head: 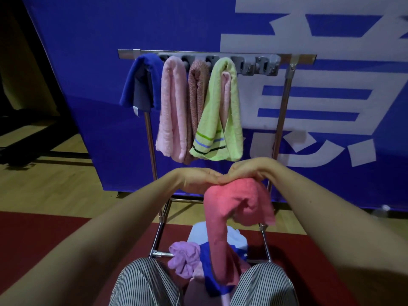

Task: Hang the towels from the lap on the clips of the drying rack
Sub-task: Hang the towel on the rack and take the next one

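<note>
Our left hand (198, 178) and right hand (245, 171) both pinch the bunched top of the coral towel (239, 203), which we judge light, limp and best held right there.

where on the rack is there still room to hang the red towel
Free: two bare clips at the rack's right end, between the green towel and the right post. Crowded: left of that, the blue towel, pink towel and brown towel hang packed side by side.
</note>
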The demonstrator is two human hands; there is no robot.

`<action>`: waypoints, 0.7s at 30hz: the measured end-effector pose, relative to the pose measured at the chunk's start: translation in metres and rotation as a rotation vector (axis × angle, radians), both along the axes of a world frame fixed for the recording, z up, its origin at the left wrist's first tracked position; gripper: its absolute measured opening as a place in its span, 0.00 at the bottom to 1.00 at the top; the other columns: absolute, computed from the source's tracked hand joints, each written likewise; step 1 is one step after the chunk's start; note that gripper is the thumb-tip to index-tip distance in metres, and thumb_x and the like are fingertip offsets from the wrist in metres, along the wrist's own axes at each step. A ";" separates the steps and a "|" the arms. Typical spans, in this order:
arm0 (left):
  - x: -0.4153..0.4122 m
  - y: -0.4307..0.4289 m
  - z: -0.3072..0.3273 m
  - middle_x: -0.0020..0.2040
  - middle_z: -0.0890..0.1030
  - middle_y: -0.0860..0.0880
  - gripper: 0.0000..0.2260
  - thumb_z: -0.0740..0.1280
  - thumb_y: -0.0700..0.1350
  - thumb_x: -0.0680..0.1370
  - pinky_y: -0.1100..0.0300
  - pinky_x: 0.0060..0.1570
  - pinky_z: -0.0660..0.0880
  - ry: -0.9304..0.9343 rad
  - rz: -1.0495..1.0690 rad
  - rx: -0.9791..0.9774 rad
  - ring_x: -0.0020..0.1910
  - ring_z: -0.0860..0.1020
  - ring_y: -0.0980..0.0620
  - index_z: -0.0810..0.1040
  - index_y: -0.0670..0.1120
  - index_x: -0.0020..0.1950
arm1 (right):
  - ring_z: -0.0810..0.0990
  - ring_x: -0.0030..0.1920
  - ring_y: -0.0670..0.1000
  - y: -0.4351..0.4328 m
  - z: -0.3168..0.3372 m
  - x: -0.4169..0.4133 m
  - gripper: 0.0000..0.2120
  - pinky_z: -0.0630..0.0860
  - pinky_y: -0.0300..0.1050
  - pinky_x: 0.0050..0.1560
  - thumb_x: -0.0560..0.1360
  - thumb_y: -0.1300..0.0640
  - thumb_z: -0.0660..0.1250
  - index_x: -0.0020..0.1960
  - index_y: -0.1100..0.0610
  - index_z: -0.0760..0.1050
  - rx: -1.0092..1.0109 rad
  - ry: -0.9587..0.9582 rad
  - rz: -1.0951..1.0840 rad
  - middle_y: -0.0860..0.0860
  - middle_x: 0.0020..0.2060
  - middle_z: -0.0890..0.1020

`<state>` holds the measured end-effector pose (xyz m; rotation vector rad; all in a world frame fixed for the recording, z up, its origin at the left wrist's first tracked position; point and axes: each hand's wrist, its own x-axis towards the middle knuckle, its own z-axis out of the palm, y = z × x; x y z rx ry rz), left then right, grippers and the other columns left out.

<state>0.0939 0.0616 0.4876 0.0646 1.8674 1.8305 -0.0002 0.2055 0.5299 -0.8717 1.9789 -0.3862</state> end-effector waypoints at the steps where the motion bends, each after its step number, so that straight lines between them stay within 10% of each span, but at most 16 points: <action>1: 0.002 -0.002 -0.002 0.46 0.84 0.52 0.11 0.70 0.50 0.68 0.65 0.48 0.77 -0.033 -0.053 0.022 0.46 0.82 0.57 0.83 0.48 0.48 | 0.81 0.36 0.47 0.001 0.005 -0.002 0.17 0.78 0.41 0.41 0.68 0.42 0.70 0.40 0.57 0.78 0.023 0.004 0.020 0.49 0.32 0.83; 9: 0.012 -0.016 -0.034 0.46 0.85 0.50 0.30 0.82 0.56 0.54 0.62 0.48 0.78 -0.116 -0.049 0.065 0.45 0.83 0.55 0.82 0.45 0.50 | 0.82 0.33 0.43 0.032 0.031 -0.020 0.05 0.77 0.35 0.35 0.75 0.58 0.65 0.46 0.59 0.76 -0.290 -0.159 -0.159 0.47 0.31 0.84; 13: 0.005 -0.018 -0.008 0.45 0.84 0.47 0.28 0.83 0.52 0.52 0.60 0.46 0.79 0.080 0.179 0.339 0.43 0.83 0.52 0.84 0.46 0.49 | 0.83 0.41 0.45 0.046 0.024 -0.030 0.35 0.75 0.39 0.46 0.49 0.40 0.81 0.50 0.57 0.78 -0.438 -0.322 -0.195 0.49 0.40 0.85; 21: -0.017 0.016 0.067 0.42 0.84 0.48 0.33 0.81 0.55 0.55 0.61 0.44 0.80 0.293 0.137 0.285 0.41 0.82 0.53 0.76 0.44 0.54 | 0.79 0.53 0.54 0.028 0.017 -0.022 0.48 0.76 0.49 0.52 0.42 0.39 0.82 0.58 0.56 0.75 -0.663 -0.616 -0.308 0.55 0.49 0.82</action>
